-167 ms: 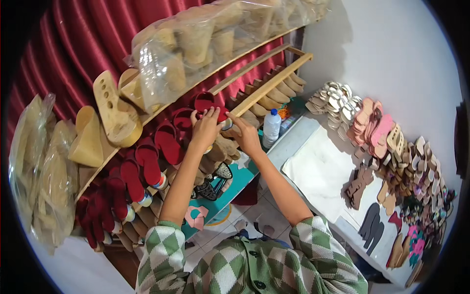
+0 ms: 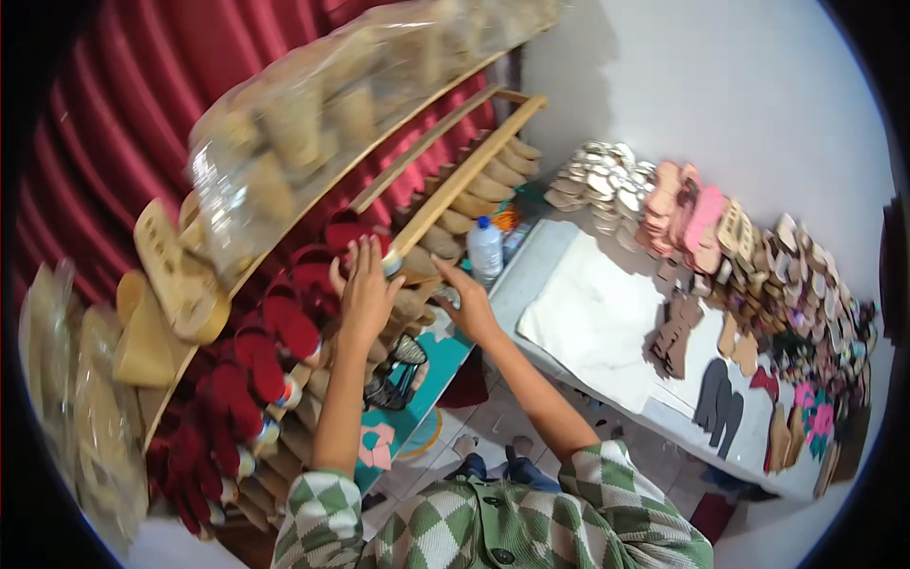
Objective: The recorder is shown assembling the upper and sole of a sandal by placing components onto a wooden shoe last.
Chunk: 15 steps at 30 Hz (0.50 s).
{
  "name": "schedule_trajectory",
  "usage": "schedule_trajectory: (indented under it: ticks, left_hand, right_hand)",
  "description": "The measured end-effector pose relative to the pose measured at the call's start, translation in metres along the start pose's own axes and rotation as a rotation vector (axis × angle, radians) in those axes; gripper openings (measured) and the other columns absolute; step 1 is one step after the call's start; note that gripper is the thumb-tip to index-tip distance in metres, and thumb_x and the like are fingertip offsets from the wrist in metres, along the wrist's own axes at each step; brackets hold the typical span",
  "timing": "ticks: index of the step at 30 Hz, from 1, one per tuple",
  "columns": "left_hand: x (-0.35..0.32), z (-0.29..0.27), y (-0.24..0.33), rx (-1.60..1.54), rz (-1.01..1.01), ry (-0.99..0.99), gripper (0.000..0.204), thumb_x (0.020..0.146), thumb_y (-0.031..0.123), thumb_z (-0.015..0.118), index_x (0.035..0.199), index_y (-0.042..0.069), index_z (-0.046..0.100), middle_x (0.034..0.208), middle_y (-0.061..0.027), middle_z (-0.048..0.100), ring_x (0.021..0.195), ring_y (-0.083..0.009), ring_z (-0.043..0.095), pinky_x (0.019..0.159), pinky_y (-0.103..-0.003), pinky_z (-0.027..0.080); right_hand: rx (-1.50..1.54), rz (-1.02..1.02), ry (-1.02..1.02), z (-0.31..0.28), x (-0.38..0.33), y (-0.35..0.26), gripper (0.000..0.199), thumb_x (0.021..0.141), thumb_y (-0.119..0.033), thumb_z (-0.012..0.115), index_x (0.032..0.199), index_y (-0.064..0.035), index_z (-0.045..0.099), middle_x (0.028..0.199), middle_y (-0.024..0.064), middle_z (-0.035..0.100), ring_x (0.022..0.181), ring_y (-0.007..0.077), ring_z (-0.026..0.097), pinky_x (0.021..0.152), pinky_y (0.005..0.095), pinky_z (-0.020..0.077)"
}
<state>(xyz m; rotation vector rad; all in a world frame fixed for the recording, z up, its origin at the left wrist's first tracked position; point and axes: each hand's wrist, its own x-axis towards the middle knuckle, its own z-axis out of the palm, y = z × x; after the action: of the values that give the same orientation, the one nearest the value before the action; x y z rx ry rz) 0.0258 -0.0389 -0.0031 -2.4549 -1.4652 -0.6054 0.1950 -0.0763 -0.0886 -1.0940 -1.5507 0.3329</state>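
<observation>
Shoes [image 2: 284, 327] line the shelf [image 2: 455, 190] at left; a bottle [image 2: 485, 248] stands between it and the desk [image 2: 592, 318] at right.

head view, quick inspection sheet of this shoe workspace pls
surface: white table at right, its middle bare.
job's things: red shoe parts lined along the wooden rack; tan soles on the level below.
clutter: plastic bottle by the rack; mixed cut soles and straps piled along the table's far edge; clear bags of soles on top of the rack.
hands: left hand on the red parts, right hand open, near the tan soles; grip unclear.
cables: nothing seen.
surroundings: red curtain, white wall, tiled floor.
</observation>
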Motion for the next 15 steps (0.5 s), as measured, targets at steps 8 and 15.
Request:
schedule_trajectory:
  ticks: [8, 15]
  left_hand:
    - [-0.088, 0.099, 0.146, -0.521, -0.011, -0.019, 0.039, 0.081, 0.018, 0.053, 0.118, 0.008, 0.047, 0.127, -0.013, 0.041, 0.125, -0.0287, 0.031, 0.099, -0.049, 0.015]
    - [-0.199, 0.162, 0.305, -0.779, 0.626, -0.771, 0.029, 0.078, 0.019, 0.057, 0.105, 0.011, 0.053, 0.107, -0.0118, 0.052, 0.104, -0.0271, 0.047, 0.088, -0.043, 0.033]
  right_hand:
    - [-0.309, 0.387, 0.208, -0.167, -0.194, 0.029, 0.049, 0.07, 0.005, 0.059, 0.117, -0.0085, 0.051, 0.114, 0.0148, 0.053, 0.104, 0.0316, 0.052, 0.087, 0.0359, 0.0432]
    - [-0.641, 0.86, 0.438, -0.292, -0.436, -0.003, 0.036, 0.068, -0.001, 0.061, 0.103, -0.0077, 0.058, 0.104, 0.0139, 0.056, 0.095, 0.0268, 0.057, 0.074, 0.0317, 0.0478]
